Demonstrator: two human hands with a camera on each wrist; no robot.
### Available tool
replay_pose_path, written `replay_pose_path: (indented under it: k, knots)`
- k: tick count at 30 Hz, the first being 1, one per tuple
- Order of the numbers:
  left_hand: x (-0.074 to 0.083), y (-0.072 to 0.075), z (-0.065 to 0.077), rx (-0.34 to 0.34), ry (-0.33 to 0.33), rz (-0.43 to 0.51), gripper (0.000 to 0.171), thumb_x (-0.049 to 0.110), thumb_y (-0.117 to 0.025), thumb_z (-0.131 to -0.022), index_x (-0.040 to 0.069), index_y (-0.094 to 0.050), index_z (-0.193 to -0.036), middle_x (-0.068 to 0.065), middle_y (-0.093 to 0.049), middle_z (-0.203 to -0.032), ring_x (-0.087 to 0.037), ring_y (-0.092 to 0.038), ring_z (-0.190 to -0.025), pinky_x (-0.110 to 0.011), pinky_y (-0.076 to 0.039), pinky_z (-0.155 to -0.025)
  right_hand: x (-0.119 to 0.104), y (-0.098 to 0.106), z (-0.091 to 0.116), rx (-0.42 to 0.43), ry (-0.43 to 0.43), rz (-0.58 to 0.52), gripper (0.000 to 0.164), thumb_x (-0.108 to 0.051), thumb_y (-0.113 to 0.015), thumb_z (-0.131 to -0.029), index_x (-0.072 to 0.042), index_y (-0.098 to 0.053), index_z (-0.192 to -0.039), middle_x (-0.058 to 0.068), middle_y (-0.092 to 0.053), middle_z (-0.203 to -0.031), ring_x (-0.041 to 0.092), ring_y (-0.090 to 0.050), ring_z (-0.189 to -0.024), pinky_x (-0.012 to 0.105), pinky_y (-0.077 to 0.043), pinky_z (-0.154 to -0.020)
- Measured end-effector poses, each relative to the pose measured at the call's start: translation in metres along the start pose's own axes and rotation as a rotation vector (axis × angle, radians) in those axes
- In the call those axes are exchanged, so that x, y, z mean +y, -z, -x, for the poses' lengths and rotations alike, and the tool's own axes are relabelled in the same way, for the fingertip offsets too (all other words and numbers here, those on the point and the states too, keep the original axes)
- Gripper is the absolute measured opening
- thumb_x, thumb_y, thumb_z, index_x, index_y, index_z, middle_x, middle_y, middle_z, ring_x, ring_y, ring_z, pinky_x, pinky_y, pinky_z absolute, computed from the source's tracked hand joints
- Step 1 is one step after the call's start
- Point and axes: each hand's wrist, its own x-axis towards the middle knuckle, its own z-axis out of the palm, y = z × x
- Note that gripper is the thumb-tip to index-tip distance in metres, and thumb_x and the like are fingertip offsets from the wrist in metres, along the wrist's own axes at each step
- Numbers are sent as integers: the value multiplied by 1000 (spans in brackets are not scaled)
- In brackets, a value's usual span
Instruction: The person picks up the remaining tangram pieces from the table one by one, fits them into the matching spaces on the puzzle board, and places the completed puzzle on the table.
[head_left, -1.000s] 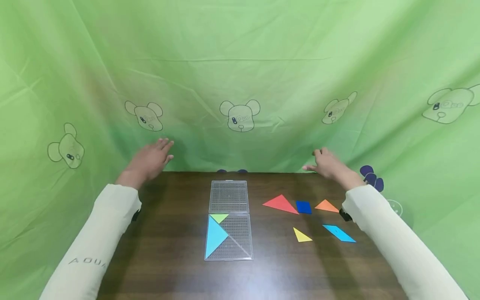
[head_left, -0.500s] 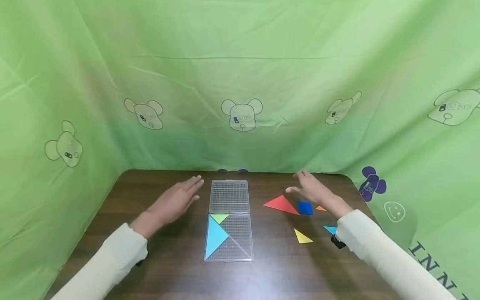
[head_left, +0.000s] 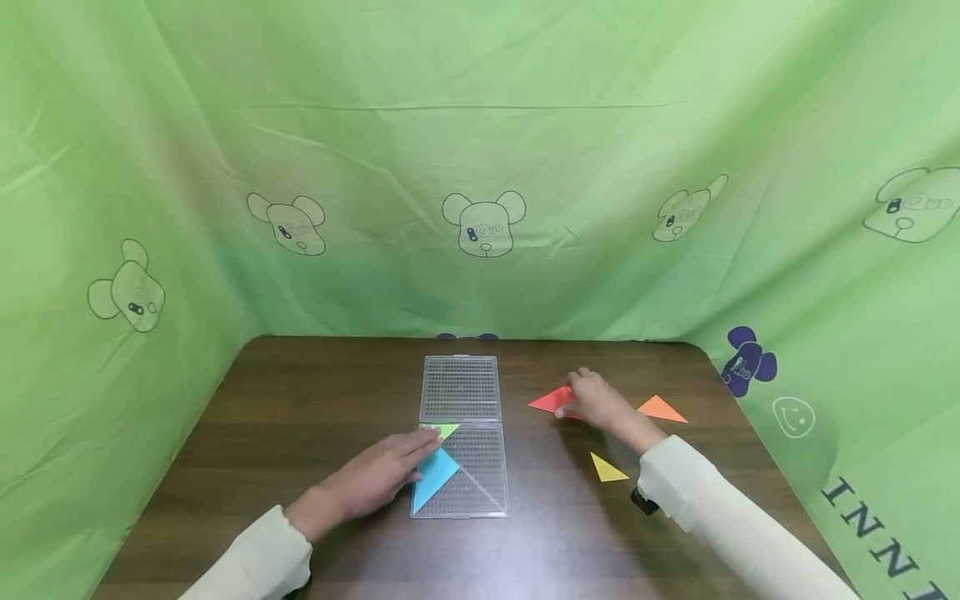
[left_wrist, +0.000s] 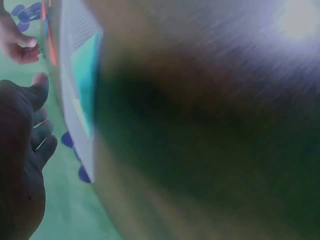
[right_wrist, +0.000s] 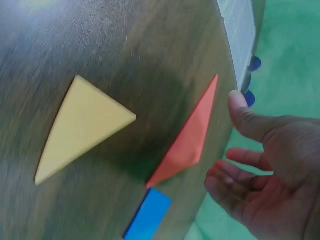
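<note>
My left hand [head_left: 375, 473] reaches over the left side of a clear hinged case [head_left: 480, 492], fingers extended, overlapping a light blue triangle [head_left: 441, 477] and a small green triangle [head_left: 451, 429] in it. In the left wrist view that hand's fingers are loosely bent, with nothing between them. My right hand [head_left: 596, 402] hovers at a red triangle [head_left: 546, 401], thumb and fingers apart. The right wrist view shows the red triangle [right_wrist: 189, 142] flat on the table beside the hand, and a blue piece [right_wrist: 148, 216] at its corner. In the head view the right hand hides that blue piece.
A yellow triangle [head_left: 607, 469] and an orange triangle [head_left: 663, 408] lie on the brown table [head_left: 330, 375] around the right forearm. The case's gridded lid [head_left: 461, 388] lies unfolded behind its base. A green curtain [head_left: 360, 283] encloses the back and sides.
Both hands have come down and inward: the left to the pieces in the case, the right to the red triangle. The light blue parallelogram has become hidden behind the right arm.
</note>
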Motion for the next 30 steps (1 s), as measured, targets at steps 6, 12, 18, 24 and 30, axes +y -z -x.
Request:
replay_pose_path:
  k: [6, 12, 18, 24, 30]
  knots:
    - [5, -11, 8, -91, -18, 28, 60, 28, -65, -101, -2, -49, -150, -18, -45, -159, -35, -47, -146, -48, -45, -113, -6, -12, -7, -42, -125, 11, 71, -32, -86, -85, 17, -56, -127, 31, -58, -117, 44, -61, -111, 53, -52, -97]
    - [8, -15, 11, -175, 11, 79, 80, 46, -67, -95, 1, -42, -155, -16, -37, -165, -34, -39, -151, -49, -42, -116, -4, -22, -13, -13, -215, 4, 64, -30, -85, -86, 16, -58, -122, 32, -57, -116, 46, -59, -108, 55, -52, -94]
    - [9, -14, 10, -221, -11, 78, 86, 53, -64, -93, 1, -39, -157, -16, -34, -167, -35, -37, -152, -47, -43, -115, -3, -24, -16, 4, -278, -34, 57, -26, -87, -83, 14, -62, -114, 33, -59, -113, 47, -58, -106, 60, -53, -90]
    - [9, -12, 6, -263, 18, 90, 86, 52, -65, -92, 2, -39, -157, -16, -31, -167, -33, -37, -152, -45, -44, -115, 1, -23, -24, -28, -300, -69, 66, -26, -88, -83, 18, -55, -118, 37, -57, -117, 52, -54, -113, 60, -49, -98]
    - [10, -11, 3, -290, 38, 77, 86, 49, -69, -90, 2, -41, -156, -15, -32, -167, -32, -38, -152, -43, -45, -114, 7, -22, -30, -82, -303, -37, 71, -29, -89, -80, 20, -52, -115, 36, -57, -113, 51, -54, -114, 56, -41, -106]
